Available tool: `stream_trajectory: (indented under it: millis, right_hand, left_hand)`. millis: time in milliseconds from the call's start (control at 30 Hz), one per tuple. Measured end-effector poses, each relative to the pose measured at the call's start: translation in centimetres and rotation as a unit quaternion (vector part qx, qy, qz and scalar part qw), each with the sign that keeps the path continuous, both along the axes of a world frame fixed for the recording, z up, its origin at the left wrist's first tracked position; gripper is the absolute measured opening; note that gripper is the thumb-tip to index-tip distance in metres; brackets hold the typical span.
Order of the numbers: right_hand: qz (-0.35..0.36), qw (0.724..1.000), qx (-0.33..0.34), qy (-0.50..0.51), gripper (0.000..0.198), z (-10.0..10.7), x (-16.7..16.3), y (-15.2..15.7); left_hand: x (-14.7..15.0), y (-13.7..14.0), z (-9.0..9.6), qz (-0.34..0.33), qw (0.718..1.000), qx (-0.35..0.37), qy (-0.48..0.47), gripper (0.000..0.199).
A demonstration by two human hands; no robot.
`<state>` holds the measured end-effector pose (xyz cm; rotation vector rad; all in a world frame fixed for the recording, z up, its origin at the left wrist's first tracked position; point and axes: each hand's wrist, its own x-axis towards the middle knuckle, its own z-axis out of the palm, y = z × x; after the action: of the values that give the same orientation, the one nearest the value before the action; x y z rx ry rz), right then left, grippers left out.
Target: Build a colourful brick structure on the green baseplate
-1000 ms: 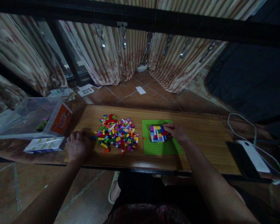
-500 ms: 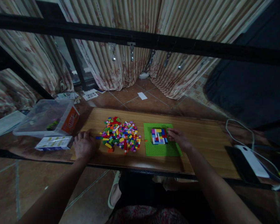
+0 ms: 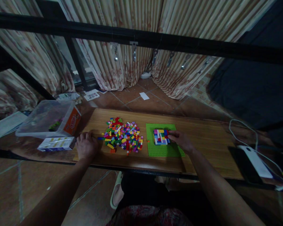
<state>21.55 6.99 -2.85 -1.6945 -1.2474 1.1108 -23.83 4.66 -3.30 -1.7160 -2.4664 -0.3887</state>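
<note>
Nearest, dark trousers [image 3: 143, 191] and a pale slipper [image 3: 119, 178] show below the front edge of the wooden surface [image 3: 209, 138]. The left hand [image 3: 86, 146] rests palm down on the surface, fingers curled and close together; whether anything lies under them, I cannot tell. The right hand [image 3: 180, 140] is over the green baseplate [image 3: 166, 152], thumb and fingertips brought close together at the right side of the build [image 3: 162, 137]; whether they grip a brick there is too small to tell. The build, a low block of white, red, blue, yellow and purple bricks, sits on the baseplate, around its middle. A small orange brick [image 3: 148, 141] lies at the baseplate's left edge. Between the left hand and the baseplate spreads a pile of loose bricks [image 3: 124, 135] in many colours. Just beside the left hand lies a carton [image 3: 56, 143], with a clear tub [image 3: 72, 121] behind it, orange-labelled. At the right end are a white device [image 3: 254, 160] and a looping white cable [image 3: 244, 123]. Beyond the surface, a white card [image 3: 144, 96] lies on the tiled floor [image 3: 124, 96], a black rail [image 3: 141, 35] crosses above, and striped curtains [image 3: 129, 73] hang behind it.
</note>
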Motion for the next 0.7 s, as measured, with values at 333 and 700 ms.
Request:
stream_trajectory:
  millis: [333, 700]
  right_hand:
    - [0.146, 0.964, 0.138, -0.175, 0.053, 1.6, -1.4, 0.2]
    - [0.155, 0.945, 0.148, -0.246, 0.040, -0.1, -0.2, 0.7]
  left_hand:
    - [0.1, -0.1, 0.2, -0.003, 1.000, 0.005, 0.000, 0.041]
    - [-0.1, -0.1, -0.2, -0.004, 1.000, 0.013, -0.001, 0.039]
